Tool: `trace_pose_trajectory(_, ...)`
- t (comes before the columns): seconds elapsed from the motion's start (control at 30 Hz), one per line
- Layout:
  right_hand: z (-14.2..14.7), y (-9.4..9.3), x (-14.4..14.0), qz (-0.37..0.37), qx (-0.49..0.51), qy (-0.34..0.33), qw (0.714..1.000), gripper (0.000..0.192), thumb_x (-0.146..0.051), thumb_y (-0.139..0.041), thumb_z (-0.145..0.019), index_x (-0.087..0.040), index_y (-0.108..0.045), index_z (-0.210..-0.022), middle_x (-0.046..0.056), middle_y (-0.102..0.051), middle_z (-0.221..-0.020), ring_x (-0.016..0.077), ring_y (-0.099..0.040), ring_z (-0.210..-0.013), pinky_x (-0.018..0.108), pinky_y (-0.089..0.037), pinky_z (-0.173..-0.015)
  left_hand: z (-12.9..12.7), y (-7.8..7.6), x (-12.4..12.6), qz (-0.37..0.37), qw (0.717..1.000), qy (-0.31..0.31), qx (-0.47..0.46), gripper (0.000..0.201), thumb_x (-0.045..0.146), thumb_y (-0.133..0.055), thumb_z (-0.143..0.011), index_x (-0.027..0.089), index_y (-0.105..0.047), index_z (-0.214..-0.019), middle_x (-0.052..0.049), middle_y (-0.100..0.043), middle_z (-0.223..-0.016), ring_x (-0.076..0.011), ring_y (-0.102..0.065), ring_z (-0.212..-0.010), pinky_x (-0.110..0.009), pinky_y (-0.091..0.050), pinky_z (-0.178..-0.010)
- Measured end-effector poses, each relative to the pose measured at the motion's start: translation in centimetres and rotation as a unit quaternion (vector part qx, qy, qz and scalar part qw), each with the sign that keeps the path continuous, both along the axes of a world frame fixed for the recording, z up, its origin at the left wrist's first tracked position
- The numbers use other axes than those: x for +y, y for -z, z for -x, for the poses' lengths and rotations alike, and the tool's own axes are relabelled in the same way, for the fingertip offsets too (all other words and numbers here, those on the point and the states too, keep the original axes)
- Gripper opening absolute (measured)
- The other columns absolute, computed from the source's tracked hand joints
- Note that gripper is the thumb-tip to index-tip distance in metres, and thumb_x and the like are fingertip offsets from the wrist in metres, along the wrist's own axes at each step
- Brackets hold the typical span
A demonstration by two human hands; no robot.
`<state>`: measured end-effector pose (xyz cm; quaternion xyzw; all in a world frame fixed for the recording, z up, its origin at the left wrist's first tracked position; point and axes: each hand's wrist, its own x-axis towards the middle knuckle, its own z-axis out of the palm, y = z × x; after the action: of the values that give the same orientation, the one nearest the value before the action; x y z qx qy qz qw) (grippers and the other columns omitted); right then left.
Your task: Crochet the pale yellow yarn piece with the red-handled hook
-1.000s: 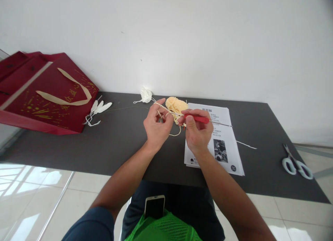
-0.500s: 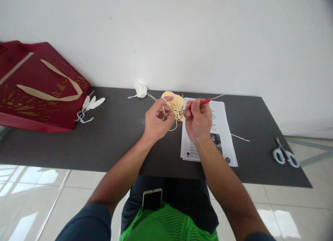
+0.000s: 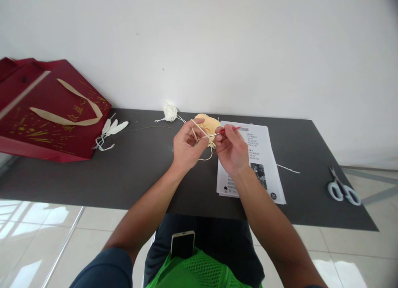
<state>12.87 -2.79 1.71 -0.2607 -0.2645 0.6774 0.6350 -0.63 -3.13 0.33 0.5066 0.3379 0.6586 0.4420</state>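
While the left hand [image 3: 186, 149] curls around the pale yellow strand [image 3: 199, 130], keeping it taut above the dark table [image 3: 139, 168], the right hand [image 3: 231, 149] pinches the red-handled crochet hook [image 3: 228, 130] closed-fingered beside the yellow yarn ball [image 3: 209, 123]. Steady tension and small wrist turns would likely catch the strand cleanly.

A dark bench [image 3: 146, 172] stands against the wall. On it lie a red bag [image 3: 46, 110], white yarn [image 3: 170, 112], a printed sheet [image 3: 264, 155] and scissors [image 3: 342, 190].
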Motion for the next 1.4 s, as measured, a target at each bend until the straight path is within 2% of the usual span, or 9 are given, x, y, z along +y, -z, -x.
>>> trace_pose_trajectory(0.1,0.3,0.5,-0.1,0.005,0.019,-0.006,1.0,0.012,-0.028,-0.078,-0.086,-0.021,-0.068,-0.084,-0.002,-0.077,-0.088,0.0062,-0.07,-0.069,0.016,-0.062,-0.065,-0.1,-0.1,0.2,0.018,0.999,-0.037,-0.016,0.055,0.018,-0.078,-0.076,0.022,-0.059,-0.128,0.003,-0.066,-0.079,-0.0091,-0.061,-0.068,-0.021,-0.049,-0.059)
trace_pose_trajectory(0.23,0.9,1.3,-0.4,-0.016,0.017,0.005,1.0,0.012,-0.028,-0.076,-0.088,-0.023,-0.072,-0.098,-0.001,-0.08,-0.095,0.0081,-0.076,-0.081,0.018,-0.066,-0.079,-0.2,-0.3,0.3,0.033,0.996,-0.084,-0.016,0.064,0.022,-0.077,-0.076,0.024,-0.052,-0.135,0.005,-0.062,-0.077,-0.0099,-0.061,-0.068,-0.022,-0.049,-0.06)
trace_pose_trajectory(0.43,1.7,1.6,-0.8,-0.032,0.001,0.009,0.999,0.012,-0.031,-0.078,-0.087,-0.025,-0.071,-0.095,-0.003,-0.079,-0.099,0.0072,-0.076,-0.084,0.019,-0.066,-0.086,-0.5,-0.5,0.2,0.073,0.993,-0.087,-0.033,0.078,0.017,-0.075,-0.073,0.024,-0.044,-0.144,0.006,-0.063,-0.077,-0.0072,-0.058,-0.062,-0.022,-0.047,-0.06)
trace_pose_trajectory(0.57,1.9,1.6,-0.9,-0.029,0.001,0.011,1.0,0.016,-0.032,-0.079,-0.087,-0.026,-0.07,-0.098,-0.003,-0.08,-0.099,0.0065,-0.076,-0.085,0.018,-0.065,-0.085,-0.6,-0.6,0.2,0.106,0.989,-0.077,-0.066,0.084,0.016,-0.078,-0.069,0.022,-0.043,-0.146,0.007,-0.064,-0.076,-0.0073,-0.061,-0.065,-0.022,-0.047,-0.061)
trace_pose_trajectory(0.8,2.0,1.1,-1.0,-0.036,-0.015,0.037,0.999,0.02,-0.034,-0.08,-0.086,-0.026,-0.065,-0.096,-0.004,-0.079,-0.097,0.0067,-0.073,-0.079,0.019,-0.063,-0.076,-0.6,-0.7,0.1,0.105,0.989,-0.076,-0.074,0.088,0.016,-0.079,-0.068,0.022,-0.043,-0.147,0.008,-0.066,-0.076,-0.0069,-0.061,-0.064,-0.022,-0.048,-0.061)
trace_pose_trajectory(0.97,2.0,1.0,-1.0,-0.056,-0.025,0.056,0.997,0.019,-0.032,-0.079,-0.085,-0.026,-0.063,-0.094,-0.003,-0.078,-0.094,0.0077,-0.069,-0.074,0.021,-0.059,-0.069,-0.7,-1.0,-0.1,0.083,0.991,-0.092,-0.056,0.085,0.017,-0.079,-0.07,0.022,-0.044,-0.147,0.008,-0.066,-0.075,-0.0079,-0.062,-0.068,-0.024,-0.051,-0.071)
trace_pose_trajectory(1.17,1.8,1.2,-0.9,-0.066,-0.053,0.084,0.993,0.021,-0.033,-0.08,-0.084,-0.027,-0.061,-0.093,-0.004,-0.077,-0.091,0.0081,-0.062,-0.068,0.023,-0.054,-0.066,-0.6,-0.8,-0.2,0.053,0.991,-0.126,-0.007,0.078,0.018,-0.078,-0.072,0.025,-0.048,-0.144,0.007,-0.064,-0.075,-0.0074,-0.057,-0.063,-0.023,-0.048,-0.066)
trace_pose_trajectory(1.4,1.8,1.2,-1.0,-0.068,-0.039,0.078,0.994,0.018,-0.028,-0.078,-0.086,-0.026,-0.062,-0.093,-0.003,-0.077,-0.091,0.0072,-0.061,-0.068,0.021,-0.052,-0.066,-0.7,-0.9,-0.2,0.032,0.989,-0.144,0.005,0.08,0.013,-0.073,-0.073,0.023,-0.044,-0.148,0.011,-0.05,-0.062,-0.0101,-0.058,-0.066,-0.027,-0.054,-0.078)
